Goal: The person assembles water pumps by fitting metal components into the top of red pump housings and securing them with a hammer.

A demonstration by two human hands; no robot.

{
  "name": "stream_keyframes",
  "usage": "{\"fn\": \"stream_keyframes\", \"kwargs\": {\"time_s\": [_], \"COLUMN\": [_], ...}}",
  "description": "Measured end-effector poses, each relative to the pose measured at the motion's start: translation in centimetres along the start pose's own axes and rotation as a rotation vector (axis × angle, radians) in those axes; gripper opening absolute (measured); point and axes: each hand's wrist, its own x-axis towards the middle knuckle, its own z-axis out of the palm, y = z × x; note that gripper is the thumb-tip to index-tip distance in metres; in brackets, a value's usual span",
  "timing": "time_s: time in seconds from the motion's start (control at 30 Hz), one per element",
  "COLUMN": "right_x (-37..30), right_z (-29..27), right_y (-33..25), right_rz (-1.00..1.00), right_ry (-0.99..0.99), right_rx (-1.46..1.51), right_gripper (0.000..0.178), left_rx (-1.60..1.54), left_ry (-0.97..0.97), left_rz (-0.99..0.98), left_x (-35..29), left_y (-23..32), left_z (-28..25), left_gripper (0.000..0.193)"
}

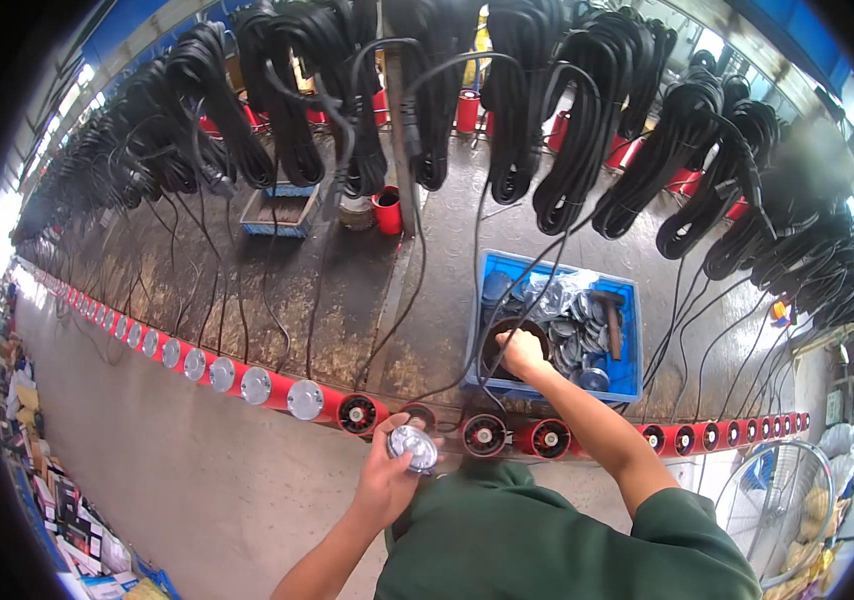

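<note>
My left hand (387,468), low in the middle, grips a round silver metal cap (414,449) by its edge. It is just in front of a row of red cylindrical housings. The nearest housing ends (485,436) face me with dark finned insides. My right hand (522,354) reaches into a dark round bowl (494,352) in the near left part of a blue crate (633,300). Its fingers are bunched and point down; what they hold, if anything, is hidden. Beside the bowl in the crate lie several grey metal caps (569,342) and a hammer (611,325).
Coiled black cables (517,110) hang over the bench (427,330), their leads running down to the housings. Silver caps (305,399) cover the housings on the left. Farther back stand a smaller blue crate (280,228) and a red cylinder (387,212). A large fan (775,510) is at right.
</note>
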Motion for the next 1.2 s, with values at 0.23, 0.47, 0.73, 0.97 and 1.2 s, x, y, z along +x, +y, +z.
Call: {"fn": "stream_keyframes", "kwargs": {"time_s": [0.23,0.47,0.73,0.97,1.2], "right_x": [-0.6,-1.1,-4.8,-8.3,-9.6], "right_z": [-1.1,-1.8,-5.8,-8.5,-10.8], "right_y": [1.8,-0.5,0.7,-1.2,-4.3], "right_rz": [0.072,0.058,0.404,0.558,0.637], "right_ry": [-0.028,-0.085,0.013,0.240,0.465], "right_rx": [0.112,-0.002,0.893,1.049,1.032], "right_gripper": [0.032,0.032,0.020,0.020,0.021], "left_rx": [-0.179,-0.290,-0.235,-0.235,-0.212], "left_ry": [0.206,0.299,0.342,0.398,0.515], "left_rz": [0.194,0.212,0.199,0.174,0.094], "left_x": [-4.2,-4.1,-3.7,-3.2,-5.0], "left_y": [2.1,0.8,4.8,5.3,5.0], "left_z": [-5.7,-8.7,-11.7,-12.3,-13.5], "left_gripper": [0.052,0.050,0.051,0.049,0.049]}}
